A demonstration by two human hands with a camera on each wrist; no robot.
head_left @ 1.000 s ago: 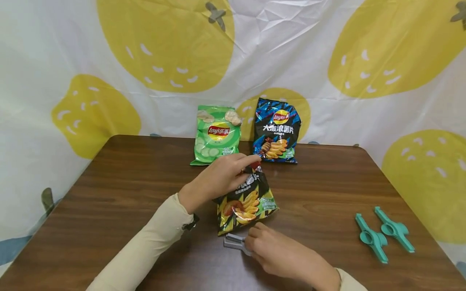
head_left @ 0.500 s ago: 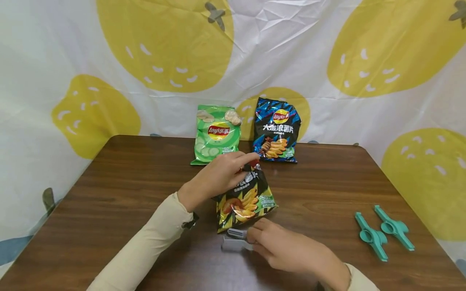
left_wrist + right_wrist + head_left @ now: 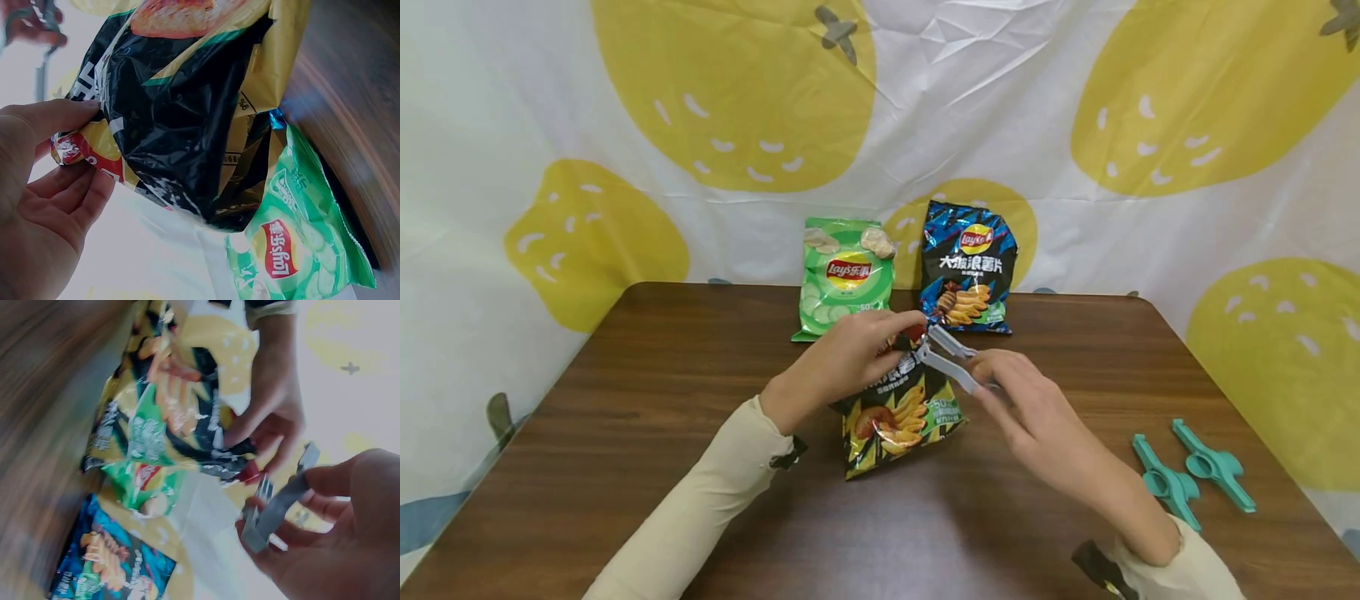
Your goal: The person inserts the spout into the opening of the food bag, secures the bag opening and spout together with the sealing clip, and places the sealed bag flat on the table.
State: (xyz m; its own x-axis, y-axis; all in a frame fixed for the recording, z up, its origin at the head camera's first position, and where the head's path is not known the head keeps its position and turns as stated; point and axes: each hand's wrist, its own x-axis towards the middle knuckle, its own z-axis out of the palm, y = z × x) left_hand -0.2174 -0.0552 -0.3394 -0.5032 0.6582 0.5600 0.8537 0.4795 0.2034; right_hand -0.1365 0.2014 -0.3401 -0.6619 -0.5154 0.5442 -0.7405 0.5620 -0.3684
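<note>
My left hand (image 3: 850,350) pinches the folded top of a black and yellow potato chip bag (image 3: 901,425), which stands near the middle of the table. In the left wrist view, thumb and fingers sit on either side of the bag's red-labelled top corner (image 3: 103,147). A grey bag clip (image 3: 946,368) is in my right hand (image 3: 1037,408), its two arms spread apart. The clip's tips lie right at the bag's folded top, beside the left fingertips. In the right wrist view, the thumb and fingers grip the clip (image 3: 281,503) by its middle.
Behind stand a green chip bag (image 3: 846,271) and a blue-black one (image 3: 970,271), against a lemon-print cloth (image 3: 730,242). Two teal bag clips (image 3: 1216,467) lie at the right of the wooden table (image 3: 700,383), close to my right forearm.
My right hand has lifted the grey bag clip from the table in front of the bag, carrying it up and forward to the bag's top. The left hand keeps its pinch almost unmoved.
</note>
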